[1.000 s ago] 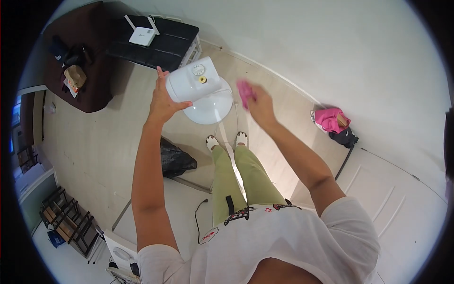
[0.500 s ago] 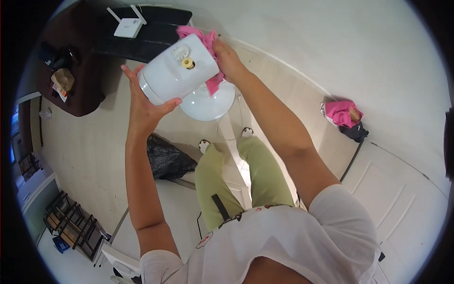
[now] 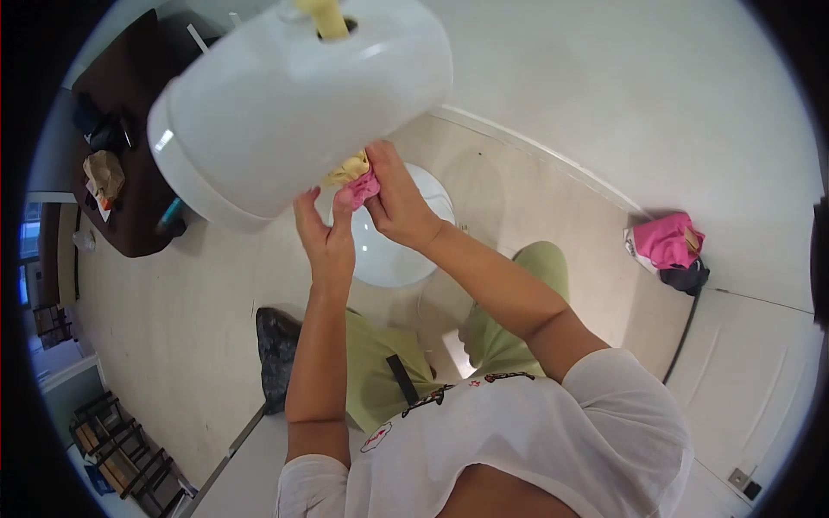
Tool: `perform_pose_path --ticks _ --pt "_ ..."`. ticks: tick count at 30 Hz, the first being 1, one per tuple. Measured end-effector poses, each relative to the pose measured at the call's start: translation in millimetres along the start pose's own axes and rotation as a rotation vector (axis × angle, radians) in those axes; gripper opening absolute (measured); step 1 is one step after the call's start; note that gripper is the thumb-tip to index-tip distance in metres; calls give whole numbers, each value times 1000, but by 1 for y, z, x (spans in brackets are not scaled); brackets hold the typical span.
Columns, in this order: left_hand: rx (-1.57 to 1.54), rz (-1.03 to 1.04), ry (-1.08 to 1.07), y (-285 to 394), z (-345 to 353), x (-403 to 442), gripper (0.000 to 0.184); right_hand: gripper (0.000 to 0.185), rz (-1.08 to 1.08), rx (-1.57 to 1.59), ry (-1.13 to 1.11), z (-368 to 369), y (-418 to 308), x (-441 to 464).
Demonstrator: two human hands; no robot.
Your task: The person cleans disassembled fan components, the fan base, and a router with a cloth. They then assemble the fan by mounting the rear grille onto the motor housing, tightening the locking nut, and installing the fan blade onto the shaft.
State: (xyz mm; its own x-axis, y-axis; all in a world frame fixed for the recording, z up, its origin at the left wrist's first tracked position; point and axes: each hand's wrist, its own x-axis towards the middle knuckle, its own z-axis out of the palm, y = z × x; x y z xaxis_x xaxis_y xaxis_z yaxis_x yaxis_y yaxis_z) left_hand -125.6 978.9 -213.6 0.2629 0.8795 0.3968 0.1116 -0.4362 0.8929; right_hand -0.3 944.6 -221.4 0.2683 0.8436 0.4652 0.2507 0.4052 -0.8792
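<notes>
A large white fan motor housing (image 3: 285, 112) fills the upper left, tilted, with a yellow knob (image 3: 326, 17) on top. Under its lower edge, my right hand (image 3: 399, 203) pinches a bunched pink cloth (image 3: 366, 187) against a yellow piece (image 3: 350, 167), whose full shape is hidden. Close beside it is my left hand (image 3: 324, 246), finger and thumb apart, thumb at the cloth and fingertips near the housing's underside. Below the hands, the white round fan base (image 3: 393, 259) stands on the floor, partly covered by my arms.
A brown-covered surface (image 3: 129, 186) with a paper bag (image 3: 104, 177) lies at left. A black plastic bag (image 3: 276, 354) is by my legs. Pink fabric (image 3: 665, 242) sits against the right wall. A black rack (image 3: 121, 445) stands at lower left.
The housing now looms larger and closer to my view. Both hands have left its ends and come together beneath it. The pink cloth has moved from its right end to below.
</notes>
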Motion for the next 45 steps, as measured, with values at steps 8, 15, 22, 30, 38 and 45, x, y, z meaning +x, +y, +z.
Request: perform_pose_path --ticks 8,15,22,30,38,45 --pt "-91 44 172 -46 35 -62 58 26 222 -84 76 -17 88 -71" --pt "-183 -527 -302 -119 71 -166 52 16 244 -280 -190 -8 127 -218" --pt "-177 -435 40 -48 -71 -96 53 24 701 -192 -650 -83 179 -237" --pt "660 49 -45 14 -184 3 38 14 774 -652 -585 -209 208 -182" --pt "892 231 11 -4 -191 33 37 13 870 -904 8 -393 197 -199" --pt "739 -91 -378 -58 -188 -10 69 39 405 -518 403 -437 84 -137"
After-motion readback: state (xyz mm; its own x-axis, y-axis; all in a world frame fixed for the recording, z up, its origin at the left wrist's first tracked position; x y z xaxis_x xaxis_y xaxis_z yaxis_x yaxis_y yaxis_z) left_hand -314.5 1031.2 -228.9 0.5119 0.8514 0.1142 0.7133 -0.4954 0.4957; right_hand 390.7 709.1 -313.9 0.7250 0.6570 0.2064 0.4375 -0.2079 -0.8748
